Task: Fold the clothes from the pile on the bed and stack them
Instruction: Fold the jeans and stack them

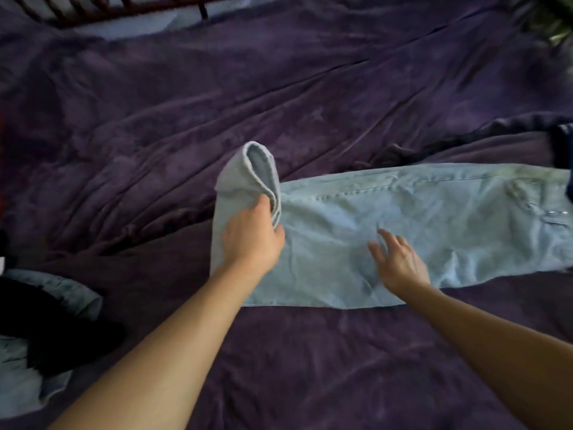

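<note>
Head view: pale blue jeans (418,225) lie flat across the purple bedcover (279,88), from centre towards 3 o'clock. The left hand (251,240) grips the leg end, held raised and curled over at centre. The right hand (400,265), fingers spread and holding nothing, lies on or just above the denim towards 4 o'clock. Risk: if the raised end is carried over unevenly, or the flat hand slips, the fold could skew or bunch. No brand, label or writing is legible; other clothes (46,321) sit at 8 o'clock
</note>
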Demonstrator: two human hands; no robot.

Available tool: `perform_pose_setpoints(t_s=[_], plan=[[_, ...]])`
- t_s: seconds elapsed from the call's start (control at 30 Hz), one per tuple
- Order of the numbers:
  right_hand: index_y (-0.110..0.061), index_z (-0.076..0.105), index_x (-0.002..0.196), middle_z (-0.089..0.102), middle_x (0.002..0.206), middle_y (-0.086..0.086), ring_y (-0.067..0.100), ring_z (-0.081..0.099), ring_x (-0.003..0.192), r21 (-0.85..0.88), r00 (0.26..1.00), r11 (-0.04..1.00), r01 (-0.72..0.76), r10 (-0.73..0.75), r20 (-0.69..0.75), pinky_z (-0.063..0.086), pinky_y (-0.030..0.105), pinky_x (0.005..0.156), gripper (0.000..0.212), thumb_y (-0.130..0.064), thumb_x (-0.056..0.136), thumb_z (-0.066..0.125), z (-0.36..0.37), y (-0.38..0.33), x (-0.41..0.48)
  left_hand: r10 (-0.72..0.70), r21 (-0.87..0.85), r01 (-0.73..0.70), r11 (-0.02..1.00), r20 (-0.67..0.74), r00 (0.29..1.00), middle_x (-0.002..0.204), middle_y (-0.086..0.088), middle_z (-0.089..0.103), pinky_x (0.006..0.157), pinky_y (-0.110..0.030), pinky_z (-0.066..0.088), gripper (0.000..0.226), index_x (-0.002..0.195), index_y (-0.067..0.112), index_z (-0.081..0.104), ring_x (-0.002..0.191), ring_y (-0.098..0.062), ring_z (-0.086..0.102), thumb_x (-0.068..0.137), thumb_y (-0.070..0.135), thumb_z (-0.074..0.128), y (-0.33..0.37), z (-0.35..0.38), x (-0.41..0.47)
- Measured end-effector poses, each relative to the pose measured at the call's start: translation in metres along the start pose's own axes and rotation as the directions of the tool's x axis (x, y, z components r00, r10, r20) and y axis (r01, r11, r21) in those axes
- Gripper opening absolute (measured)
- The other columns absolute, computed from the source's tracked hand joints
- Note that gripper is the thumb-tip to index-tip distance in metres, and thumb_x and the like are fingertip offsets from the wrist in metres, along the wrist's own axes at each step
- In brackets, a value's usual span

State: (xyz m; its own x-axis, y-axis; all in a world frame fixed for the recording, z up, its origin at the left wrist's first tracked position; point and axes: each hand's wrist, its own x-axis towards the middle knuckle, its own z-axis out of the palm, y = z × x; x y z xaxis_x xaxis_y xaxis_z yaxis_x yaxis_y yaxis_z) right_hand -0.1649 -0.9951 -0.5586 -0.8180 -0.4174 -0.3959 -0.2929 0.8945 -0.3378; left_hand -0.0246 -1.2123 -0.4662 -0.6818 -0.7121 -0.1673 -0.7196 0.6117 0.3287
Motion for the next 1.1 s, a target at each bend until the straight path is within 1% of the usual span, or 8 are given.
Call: perform_pose_setpoints(t_s=[0.2,0.3,0.4,0.5,0.6,0.77,0.9,1.1], plan=[[-0.018,0.047,0.138,0.052,0.134,0.012,0.034,0.046,0.125,-0.004,0.992,1.000,-0.018,0.018,-0.123,0.041,0.045,0.097,0.047,-0.040,0.097,0.047,-0.078,0.136,0.021,-0.004,-0.162,0.062,0.985,0.336,0.942,0.114,-0.015,0.060,0.089,-0.038,0.042,0.032,0.115,0.010,0.053,0.109,-0.035,0.056,0.088,0.024,0.062,0.089,0.127,-0.008],[-0.012,0.051,0.134,0.053,0.130,0.016,0.036,0.045,0.122,-0.021,0.964,0.999,-0.045,0.038,-0.265,0.039,0.047,0.098,0.044,-0.029,0.093,0.055,-0.121,0.198,0.037,-0.004,-0.040,0.023,0.999,0.434,0.901,0.127,-0.017,0.049,0.099,-0.041,0.039,0.044,0.125,0.009,0.049,0.119,-0.036,0.047,0.089,0.030,0.061,0.107,0.172,-0.024],[-0.015,0.048,0.135,0.047,0.139,0.013,0.036,0.039,0.128,0.032,0.894,0.971,-0.236,0.230,-0.384,0.034,0.049,0.102,0.050,-0.033,0.090,0.058,-0.161,0.248,0.058,-0.054,0.122,0.009,0.992,0.370,0.928,0.137,-0.015,0.036,0.102,-0.046,0.038,0.047,0.133,0.015,0.043,0.123,-0.037,0.040,0.090,0.029,0.056,0.129,0.194,-0.038],[-0.013,0.040,0.142,0.048,0.141,0.012,0.032,0.045,0.128,0.301,0.860,0.865,-0.402,0.469,-0.202,0.039,0.046,0.104,0.072,-0.051,0.085,0.061,-0.180,0.282,0.082,0.021,0.148,-0.072,0.986,0.322,0.947,0.153,-0.015,0.016,0.102,-0.045,0.036,0.062,0.148,0.025,0.025,0.131,-0.037,0.034,0.092,0.017,0.050,0.161,0.205,-0.045],[-0.010,0.050,0.134,0.060,0.126,0.007,0.026,0.059,0.113,0.596,0.836,0.657,-0.462,0.547,0.044,0.048,0.042,0.099,0.084,-0.063,0.071,0.069,-0.178,0.287,0.100,0.050,0.194,-0.147,0.970,0.433,0.900,0.158,-0.010,0.001,0.111,-0.045,0.027,0.075,0.151,0.035,0.012,0.141,-0.036,0.013,0.088,0.008,0.045,0.184,0.222,-0.042],[-0.013,0.059,0.087,0.069,0.089,0.002,0.017,0.068,0.077,0.717,0.850,0.498,-0.488,0.457,0.261,0.055,0.031,0.065,0.045,-0.044,0.067,0.084,-0.184,0.274,0.104,0.033,0.205,-0.157,0.966,0.505,0.862,0.158,-0.007,0.007,0.113,-0.044,0.027,0.066,0.149,0.033,0.022,0.142,-0.032,0.013,0.091,0.013,0.045,0.181,0.217,-0.031],[-0.015,0.068,0.091,0.073,0.089,0.003,0.017,0.071,0.074,0.691,0.926,0.642,-0.333,0.359,0.113,0.058,0.032,0.065,0.031,-0.033,0.070,0.084,-0.209,0.243,0.095,0.085,0.033,-0.097,0.995,0.272,0.958,0.124,-0.013,0.054,0.090,-0.044,0.047,0.043,0.125,0.011,0.059,0.111,-0.036,0.054,0.083,0.005,0.060,0.164,0.183,-0.032],[-0.015,0.055,0.100,0.067,0.097,0.008,0.035,0.062,0.092,0.305,0.982,0.952,0.032,0.026,-0.186,0.050,0.043,0.079,0.039,-0.045,0.078,0.067,-0.230,0.099,0.054,-0.003,-0.013,0.003,1.000,-0.027,1.000,0.096,-0.018,0.062,0.075,-0.044,0.051,0.028,0.097,0.001,0.069,0.087,-0.039,0.060,0.070,-0.008,0.066,0.092,0.113,-0.030]])
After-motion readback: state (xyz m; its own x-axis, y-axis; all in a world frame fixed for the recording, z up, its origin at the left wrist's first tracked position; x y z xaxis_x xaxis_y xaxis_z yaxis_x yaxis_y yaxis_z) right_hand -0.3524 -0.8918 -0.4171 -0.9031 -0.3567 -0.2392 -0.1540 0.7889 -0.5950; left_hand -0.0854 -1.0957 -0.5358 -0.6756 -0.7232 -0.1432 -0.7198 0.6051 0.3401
